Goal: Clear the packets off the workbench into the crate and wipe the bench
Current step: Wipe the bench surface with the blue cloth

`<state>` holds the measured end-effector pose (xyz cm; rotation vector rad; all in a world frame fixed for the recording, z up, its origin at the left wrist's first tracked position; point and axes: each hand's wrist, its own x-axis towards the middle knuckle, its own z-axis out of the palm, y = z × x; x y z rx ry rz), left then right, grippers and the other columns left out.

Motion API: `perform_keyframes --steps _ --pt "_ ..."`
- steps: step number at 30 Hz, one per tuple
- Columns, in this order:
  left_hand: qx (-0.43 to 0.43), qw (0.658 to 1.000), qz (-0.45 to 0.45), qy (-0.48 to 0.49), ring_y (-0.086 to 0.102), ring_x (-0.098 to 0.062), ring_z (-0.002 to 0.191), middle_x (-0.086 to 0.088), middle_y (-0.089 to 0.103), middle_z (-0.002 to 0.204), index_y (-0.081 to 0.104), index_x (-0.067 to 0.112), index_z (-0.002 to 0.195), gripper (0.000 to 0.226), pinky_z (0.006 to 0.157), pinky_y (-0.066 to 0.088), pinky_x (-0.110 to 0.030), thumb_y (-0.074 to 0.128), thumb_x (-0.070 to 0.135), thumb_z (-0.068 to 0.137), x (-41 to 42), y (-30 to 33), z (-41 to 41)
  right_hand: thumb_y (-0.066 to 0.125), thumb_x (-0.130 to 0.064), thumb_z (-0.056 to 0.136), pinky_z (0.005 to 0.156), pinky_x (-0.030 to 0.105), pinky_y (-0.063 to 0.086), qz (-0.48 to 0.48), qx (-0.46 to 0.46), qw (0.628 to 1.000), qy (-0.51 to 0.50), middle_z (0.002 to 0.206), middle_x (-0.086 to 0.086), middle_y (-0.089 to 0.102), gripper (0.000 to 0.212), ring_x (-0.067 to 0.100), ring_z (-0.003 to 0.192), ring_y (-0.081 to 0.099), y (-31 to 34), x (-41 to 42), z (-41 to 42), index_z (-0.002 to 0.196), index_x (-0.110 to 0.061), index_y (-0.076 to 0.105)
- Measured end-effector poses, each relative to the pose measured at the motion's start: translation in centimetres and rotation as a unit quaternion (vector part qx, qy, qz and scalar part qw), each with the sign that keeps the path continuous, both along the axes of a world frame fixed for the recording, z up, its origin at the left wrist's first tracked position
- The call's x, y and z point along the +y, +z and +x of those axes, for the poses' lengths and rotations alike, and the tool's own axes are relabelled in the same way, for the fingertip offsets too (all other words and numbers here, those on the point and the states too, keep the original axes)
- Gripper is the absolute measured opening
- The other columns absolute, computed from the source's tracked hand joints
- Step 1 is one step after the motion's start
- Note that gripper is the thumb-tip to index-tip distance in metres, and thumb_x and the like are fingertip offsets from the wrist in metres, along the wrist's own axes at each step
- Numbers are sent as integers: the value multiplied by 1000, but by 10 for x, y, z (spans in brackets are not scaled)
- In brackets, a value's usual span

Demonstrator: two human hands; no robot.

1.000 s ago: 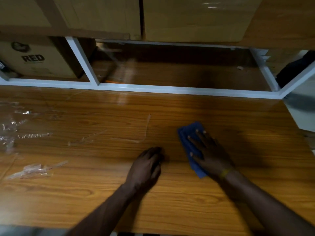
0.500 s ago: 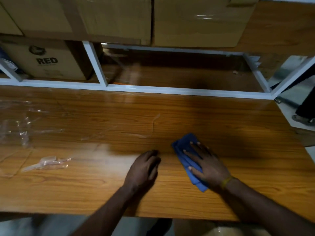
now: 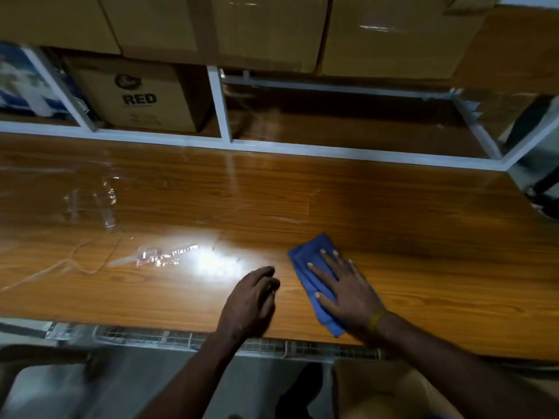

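Observation:
My right hand [image 3: 344, 290] lies flat, fingers spread, pressing a folded blue cloth [image 3: 314, 267] onto the wooden workbench [image 3: 423, 252] near its front edge. My left hand [image 3: 251, 300] rests on the bench just left of the cloth, fingers curled down, holding nothing. A clear plastic packet [image 3: 157, 257] lies on the bench left of my left hand, beside a bright glare patch. More clear plastic [image 3: 102, 204] lies flat further back on the left. No crate can be made out for certain.
Behind the bench stands a white metal shelf frame [image 3: 220, 107] with a cardboard box marked RED [image 3: 136, 95] and larger cartons [image 3: 263, 28] above. An open cardboard box [image 3: 378, 385] sits on the floor below the front edge at the right. A wire mesh strip runs under the bench edge.
The view has tilted down and shifted left, so the bench's front edge and floor show. My right hand with the cloth has slid slightly toward the front edge. The left hand stays beside it.

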<state>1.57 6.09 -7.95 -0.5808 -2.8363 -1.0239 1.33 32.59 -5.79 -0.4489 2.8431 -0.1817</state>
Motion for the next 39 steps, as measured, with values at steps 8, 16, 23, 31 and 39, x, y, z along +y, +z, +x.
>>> perform_keyframes --steps 8,16,23,31,39 --pt "-7 1000 10 2 58 -14 117 -1 58 134 68 18 106 18 87 39 -15 62 14 89 -45 -6 14 34 -59 93 118 50 17 31 52 972 -229 162 7 13 67 31 148 10 -9 -65 -53 153 -34 18" --pt "-25 998 44 24 55 -10 119 2 54 137 67 19 108 17 92 36 -9 62 20 91 -94 -13 19 15 -62 94 121 47 0 -12 35 992 -122 162 -5 -16 63 20 149 -17 -15 -124 19 152 -44 -1" --pt "-71 991 111 10 59 -4 116 3 52 139 66 15 116 30 93 46 -15 57 20 88 -109 -5 17 40 -53 94 118 51 14 -3 61 966 -251 162 7 12 66 31 149 6 -6 -150 -49 153 -33 19" --pt "-53 987 142 46 59 -9 115 -2 60 128 69 12 113 28 95 48 -20 59 12 86 -114 -3 14 16 -64 93 121 47 -1 -34 39 994 -91 161 -8 -18 63 16 147 -19 -13 -171 19 151 -48 -1" --pt "-7 1000 24 4 55 -10 114 2 56 132 69 21 106 21 88 39 -16 62 16 87 -118 -10 13 35 -58 92 116 53 22 28 76 958 -275 161 7 18 65 32 148 13 -16 -109 -42 152 -36 21"
